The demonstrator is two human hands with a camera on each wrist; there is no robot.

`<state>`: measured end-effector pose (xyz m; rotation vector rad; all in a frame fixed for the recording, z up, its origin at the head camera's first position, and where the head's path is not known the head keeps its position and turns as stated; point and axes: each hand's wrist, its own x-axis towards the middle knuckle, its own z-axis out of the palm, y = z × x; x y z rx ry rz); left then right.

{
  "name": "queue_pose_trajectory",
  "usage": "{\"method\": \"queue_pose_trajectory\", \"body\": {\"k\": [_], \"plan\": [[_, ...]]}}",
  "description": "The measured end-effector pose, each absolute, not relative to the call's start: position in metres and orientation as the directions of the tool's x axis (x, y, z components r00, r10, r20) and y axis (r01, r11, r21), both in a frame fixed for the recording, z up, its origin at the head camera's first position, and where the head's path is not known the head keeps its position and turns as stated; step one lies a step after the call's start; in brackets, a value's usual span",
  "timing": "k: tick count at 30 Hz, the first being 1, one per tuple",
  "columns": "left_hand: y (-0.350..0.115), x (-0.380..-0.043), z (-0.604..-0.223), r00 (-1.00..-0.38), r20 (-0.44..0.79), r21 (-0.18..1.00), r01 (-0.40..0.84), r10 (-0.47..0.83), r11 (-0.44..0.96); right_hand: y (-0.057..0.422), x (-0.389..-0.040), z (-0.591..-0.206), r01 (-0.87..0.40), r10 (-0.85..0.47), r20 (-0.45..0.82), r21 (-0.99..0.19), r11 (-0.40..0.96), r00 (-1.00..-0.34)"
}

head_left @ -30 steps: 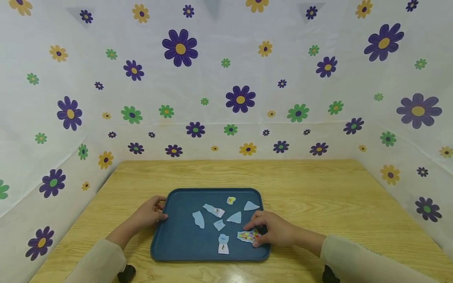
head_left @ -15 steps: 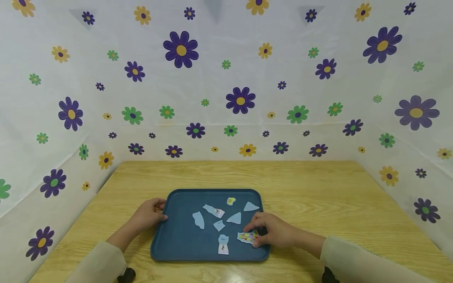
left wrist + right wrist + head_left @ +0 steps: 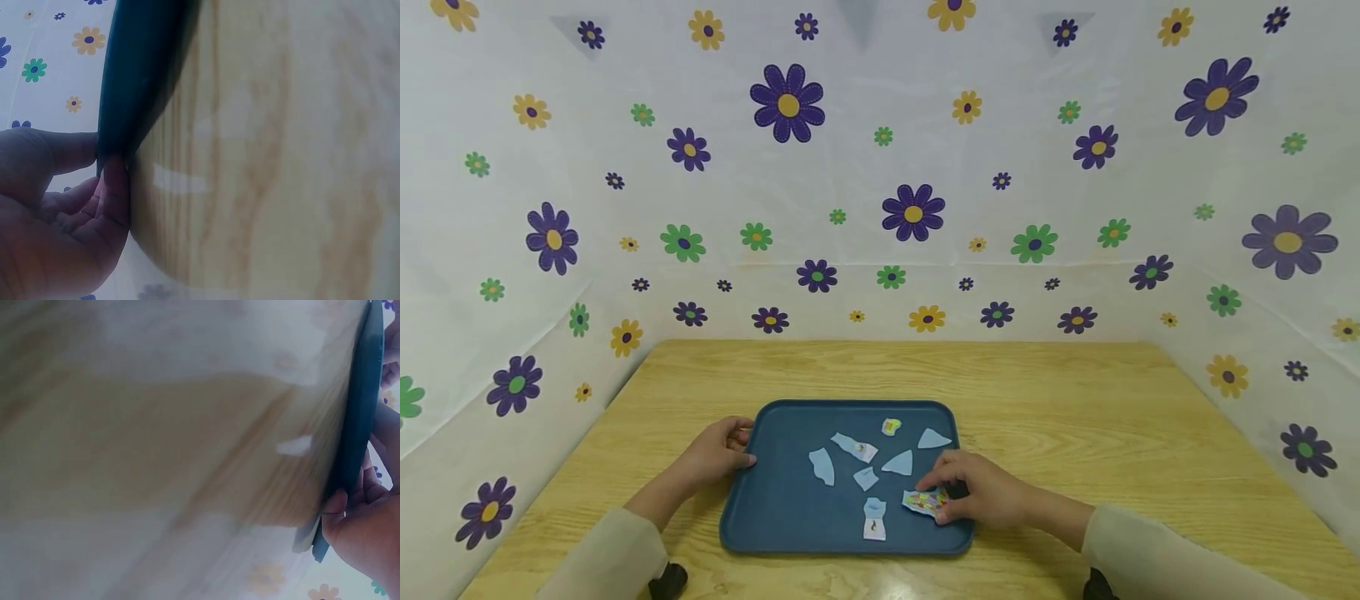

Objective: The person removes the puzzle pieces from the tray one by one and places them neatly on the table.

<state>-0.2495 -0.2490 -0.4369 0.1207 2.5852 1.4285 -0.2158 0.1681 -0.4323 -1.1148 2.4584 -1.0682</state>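
A dark blue tray [image 3: 797, 517] lies on the table with several torn paper pieces on it. My left hand [image 3: 711, 454] pinches the tray's left rim, its thumb and curled fingers on either side of the edge in the left wrist view. Over the tray's right side, my right hand [image 3: 981, 490] holds a colourful torn paper piece [image 3: 922, 501] between thumb and forefinger. That piece bears red, yellow and green patches, and its right end is hidden by the hand. Left of it lies a torn piece with a small dark figure [image 3: 874, 518].
Pale blue torn pieces [image 3: 898, 463] lie about the tray's middle. A small yellow-patterned piece [image 3: 891, 427] sits near the far rim, and a triangular piece [image 3: 934, 438] near the right rim. Around the wooden table [image 3: 1060, 400] hangs a flowered sheet [image 3: 850, 167].
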Motion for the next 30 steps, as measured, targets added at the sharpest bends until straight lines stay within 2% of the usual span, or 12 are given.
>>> {"method": "queue_pose_trajectory", "body": {"k": [8, 30], "plan": [[-0.246, -0.247, -0.433, -0.980, -0.116, 0.839, -0.010, 0.161, 0.545, 0.170, -0.222, -0.427, -0.516, -0.690, 0.045, -0.700, 0.494, -0.723], [-0.245, -0.247, -0.434, -0.980, -0.126, 0.841, -0.021, 0.157, 0.540, 0.195, -0.248, -0.412, -0.488, -0.588, 0.126, -0.707, 0.511, -0.799]]}}
